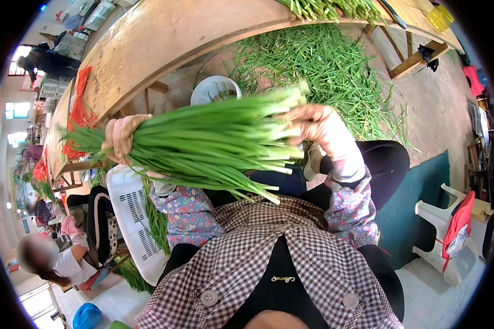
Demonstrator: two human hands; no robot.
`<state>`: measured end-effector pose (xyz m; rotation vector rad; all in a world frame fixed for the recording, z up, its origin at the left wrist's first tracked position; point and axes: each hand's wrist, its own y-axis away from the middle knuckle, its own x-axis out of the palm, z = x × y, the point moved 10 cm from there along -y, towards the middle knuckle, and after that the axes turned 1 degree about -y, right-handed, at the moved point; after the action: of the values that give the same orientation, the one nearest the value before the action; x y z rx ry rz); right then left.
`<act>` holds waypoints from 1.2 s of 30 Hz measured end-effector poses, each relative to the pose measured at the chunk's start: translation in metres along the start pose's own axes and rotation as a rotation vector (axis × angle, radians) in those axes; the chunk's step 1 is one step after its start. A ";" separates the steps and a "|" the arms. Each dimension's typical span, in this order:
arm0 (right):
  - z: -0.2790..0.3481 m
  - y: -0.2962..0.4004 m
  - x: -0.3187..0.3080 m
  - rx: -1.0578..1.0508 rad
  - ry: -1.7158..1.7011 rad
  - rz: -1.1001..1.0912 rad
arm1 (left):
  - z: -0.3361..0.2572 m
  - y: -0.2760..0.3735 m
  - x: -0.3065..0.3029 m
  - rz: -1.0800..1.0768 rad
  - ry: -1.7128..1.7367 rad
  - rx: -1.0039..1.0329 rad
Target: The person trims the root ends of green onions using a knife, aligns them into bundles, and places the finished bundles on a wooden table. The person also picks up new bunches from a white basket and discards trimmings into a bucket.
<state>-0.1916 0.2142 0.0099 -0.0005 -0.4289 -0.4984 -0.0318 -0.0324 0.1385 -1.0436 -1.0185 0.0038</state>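
A large bunch of long green leafy stalks, like garlic chives [206,144], lies sideways across my front with its pale cut ends fanned out to the right. My left hand [123,137] is closed around the leafy part. At the pale ends, my right hand [313,125] touches the bunch with bent fingers; it is blurred, and whether it grips any stalks is unclear. More green stalks [329,9] lie on the wooden table [181,37] ahead, cut ends towards me. Orange-red ties [78,111] hang over the table's left part.
Green trimmings [313,61] cover the floor beneath the table, beside a white bucket [214,87]. A white plastic basket [133,222] with green stalks stands at my left. Another person [78,259] sits beyond it. A white plastic chair [448,230] with a red item is at right.
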 end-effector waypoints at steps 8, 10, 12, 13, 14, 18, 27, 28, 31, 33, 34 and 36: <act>0.037 0.002 -0.014 -0.182 0.051 -0.191 | -0.063 0.030 -0.060 -0.369 -0.545 0.105; 0.042 -0.002 -0.004 -0.285 0.176 -0.214 | -0.047 0.034 -0.072 -0.452 -0.407 0.038; 0.050 -0.001 -0.005 -0.376 0.416 -0.232 | -0.048 0.036 -0.076 -0.430 -0.401 0.008; 0.054 0.000 -0.002 -0.421 0.535 -0.237 | -0.049 0.038 -0.078 -0.418 -0.401 -0.005; 0.052 0.000 -0.002 -0.404 0.506 -0.261 | -0.052 0.042 -0.080 -0.425 -0.396 -0.027; 0.081 0.017 0.000 -0.686 0.646 -0.463 | -0.046 0.044 -0.083 -0.420 -0.380 -0.064; 0.054 0.002 -0.004 -0.549 0.842 -0.384 | -0.019 0.066 -0.096 -0.795 -0.344 -0.101; 0.048 -0.002 -0.005 -0.529 0.601 -0.316 | -0.020 0.071 -0.097 -0.856 -0.412 -0.086; 0.028 -0.011 -0.008 -0.418 0.164 -0.227 | -0.036 0.076 -0.106 -0.962 -0.558 -0.067; 0.014 -0.014 -0.016 -0.300 0.242 -0.328 | -0.037 0.075 -0.105 -0.938 -0.591 -0.095; 0.013 -0.018 -0.015 -0.320 0.191 -0.318 | -0.043 0.076 -0.107 -0.968 -0.636 -0.092; 0.015 -0.020 -0.026 -0.351 -0.007 -0.327 | -0.050 0.077 -0.109 -0.979 -0.690 -0.072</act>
<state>-0.2276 0.2104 0.0108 -0.2745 -0.3450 -0.8913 -0.0253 -0.0745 0.0029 -0.5040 -2.0925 -0.5024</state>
